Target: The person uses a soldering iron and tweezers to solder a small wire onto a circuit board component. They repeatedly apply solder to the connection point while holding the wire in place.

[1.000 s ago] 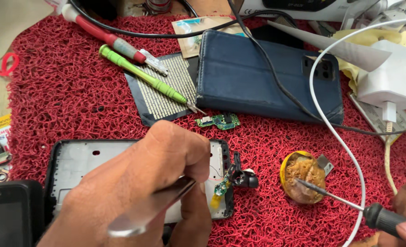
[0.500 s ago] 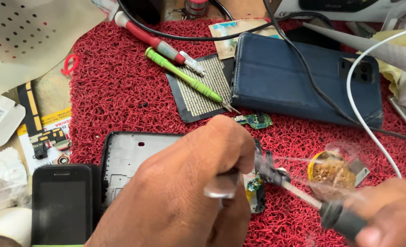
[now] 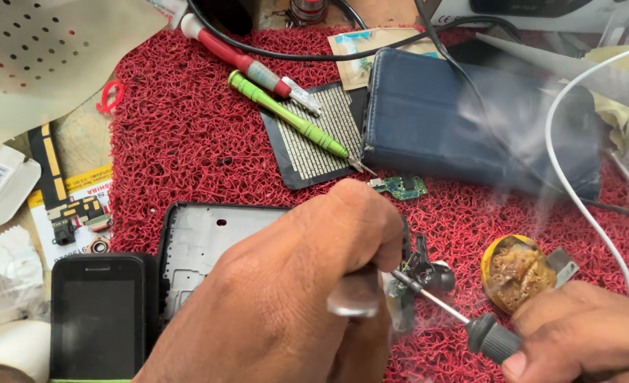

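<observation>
Head view. Left hand (image 3: 293, 298) fills the lower centre of the frame, fingers pinched together on shiny metal tweezers (image 3: 355, 298) whose blurred end shows below the knuckles. Right hand (image 3: 587, 337) at lower right, fingers clamped on the dark ribbed grip of a soldering iron (image 3: 463, 315); its thin metal tip reaches up-left to a small green circuit board with black parts (image 3: 417, 276), just right of the left hand. Thin smoke rises above the tip and drifts toward upper right.

The board sits at the right edge of an opened black phone frame with a grey metal inner plate (image 3: 201, 248), lying on a red looped-mesh mat (image 3: 180, 149) and mostly hidden under the left hand.

Just right of the board: a small round yellow tin of brown flux (image 3: 516, 273), near the right hand. Above it, a dark blue flip phone case (image 3: 470, 120) with a black cable across it and a white cable (image 3: 577, 191) curving down its right side. A second loose small green board (image 3: 399, 187) lies just below the case's left corner. Upper centre: a green-handled screwdriver (image 3: 286, 113) and a red-handled screwdriver (image 3: 240, 60) lie slanted over a black rectangular stencil plate with a dotted grid (image 3: 314, 142). Lower left, off the mat on the counter: a small black phone with a dark screen (image 3: 98, 315).
</observation>
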